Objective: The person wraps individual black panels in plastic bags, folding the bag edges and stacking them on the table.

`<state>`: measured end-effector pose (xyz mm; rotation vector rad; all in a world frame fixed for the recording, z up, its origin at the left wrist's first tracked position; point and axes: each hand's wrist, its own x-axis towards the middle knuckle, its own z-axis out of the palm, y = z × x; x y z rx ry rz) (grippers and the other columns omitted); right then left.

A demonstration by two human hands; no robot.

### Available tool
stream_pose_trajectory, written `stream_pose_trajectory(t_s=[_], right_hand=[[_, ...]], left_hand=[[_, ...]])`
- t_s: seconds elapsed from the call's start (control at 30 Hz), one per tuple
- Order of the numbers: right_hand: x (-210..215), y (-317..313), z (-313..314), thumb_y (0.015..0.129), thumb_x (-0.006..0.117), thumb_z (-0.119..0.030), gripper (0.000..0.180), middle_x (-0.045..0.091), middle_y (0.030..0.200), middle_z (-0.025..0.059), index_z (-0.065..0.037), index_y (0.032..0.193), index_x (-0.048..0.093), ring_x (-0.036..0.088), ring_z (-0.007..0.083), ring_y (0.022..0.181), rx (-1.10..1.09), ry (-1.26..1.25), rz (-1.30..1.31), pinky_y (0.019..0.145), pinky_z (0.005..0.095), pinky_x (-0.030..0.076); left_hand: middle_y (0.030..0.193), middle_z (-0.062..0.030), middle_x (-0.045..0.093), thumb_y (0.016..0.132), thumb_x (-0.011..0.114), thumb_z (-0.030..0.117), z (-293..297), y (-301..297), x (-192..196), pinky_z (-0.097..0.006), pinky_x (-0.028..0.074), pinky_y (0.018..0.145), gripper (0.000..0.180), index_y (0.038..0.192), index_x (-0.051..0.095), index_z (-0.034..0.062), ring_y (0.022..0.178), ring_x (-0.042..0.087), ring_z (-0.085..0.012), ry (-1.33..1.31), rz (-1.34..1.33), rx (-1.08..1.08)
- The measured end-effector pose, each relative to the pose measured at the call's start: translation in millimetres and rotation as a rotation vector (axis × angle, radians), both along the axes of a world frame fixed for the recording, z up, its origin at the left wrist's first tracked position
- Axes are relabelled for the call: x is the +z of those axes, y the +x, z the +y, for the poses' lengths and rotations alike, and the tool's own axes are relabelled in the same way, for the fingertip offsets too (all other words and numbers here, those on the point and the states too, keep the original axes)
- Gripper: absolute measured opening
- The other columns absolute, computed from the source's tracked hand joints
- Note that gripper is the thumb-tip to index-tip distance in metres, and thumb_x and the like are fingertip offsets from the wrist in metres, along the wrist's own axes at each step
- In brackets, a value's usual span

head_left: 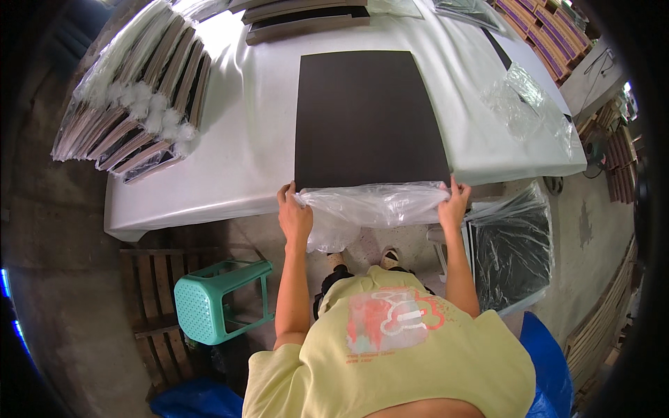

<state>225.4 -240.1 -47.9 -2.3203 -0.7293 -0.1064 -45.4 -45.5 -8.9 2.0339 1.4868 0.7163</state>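
Note:
A flat black panel point(366, 118) lies on the white-covered table point(251, 139), its near edge close to the table's front edge. Bunched along that near edge is a clear plastic bag point(376, 203), hanging partly over the front. At the panel's near left corner, my left hand point(296, 212) pinches the plastic. My right hand point(453, 205) grips the other end of the plastic at the near right corner. Whether the bag's mouth is around the panel's edge or only against it, I cannot tell.
Plastic-wrapped panels point(139, 97) are stacked at the table's left; more panels point(306, 21) lie at the back. Loose clear film point(529, 104) rests on the right. A green stool point(219, 299) lies tipped on a wooden pallet point(157, 306). A wrapped black panel point(512, 251) leans below the table.

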Motion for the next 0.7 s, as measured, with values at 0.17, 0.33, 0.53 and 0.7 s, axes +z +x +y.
stream_pose_trajectory(t_s=[0.17,0.33,0.53,0.7], right_hand=[[11.8,11.2,-37.7,0.066,0.048,0.012,0.041,0.053,0.079,0.0101,0.000,0.103,0.059,0.055,0.0249,0.076,-0.001,0.136,0.056,0.074,0.0313,0.043],[-7.8,-1.9,-52.2,0.072,0.061,0.001,0.022,0.062,0.074,0.0062,-0.002,0.094,0.062,0.056,0.0112,0.068,-0.123,0.403,0.492,0.062,0.0240,0.042],[-42.3,51.0,-58.6,0.062,0.051,0.012,0.022,0.052,0.073,-0.0002,-0.006,0.076,0.048,0.052,0.0093,0.069,0.198,0.753,1.138,0.060,0.0217,0.041],[-43.7,91.5,-54.9,0.064,0.057,0.005,0.022,0.051,0.074,-0.0024,-0.008,0.080,0.050,0.050,0.0070,0.070,0.525,0.631,1.391,0.062,0.0185,0.038]], left_hand=[[0.086,-0.0122,0.063,0.065,0.054,-0.007,-10.5,-56.5,-2.7,-0.029,0.046,0.075,0.027,0.090,0.062,-0.0022,0.082,0.061,-0.0217,-0.167,-0.325,-0.242],[0.079,-0.0085,0.061,0.070,0.062,0.010,-10.4,-98.4,-70.3,-0.026,0.043,0.067,0.014,0.075,0.058,-0.0020,0.072,0.054,-0.0133,-0.458,-0.660,-0.293],[0.083,-0.0003,0.053,0.075,0.059,0.011,-0.6,-76.2,-52.0,-0.023,0.037,0.071,0.013,0.083,0.052,0.0044,0.078,0.048,-0.0099,-0.718,-0.789,-0.314],[0.080,0.0006,0.052,0.075,0.056,0.007,14.1,-57.1,-42.7,-0.023,0.037,0.070,0.011,0.084,0.052,0.0035,0.077,0.047,-0.0089,-0.631,-0.597,-0.348]])
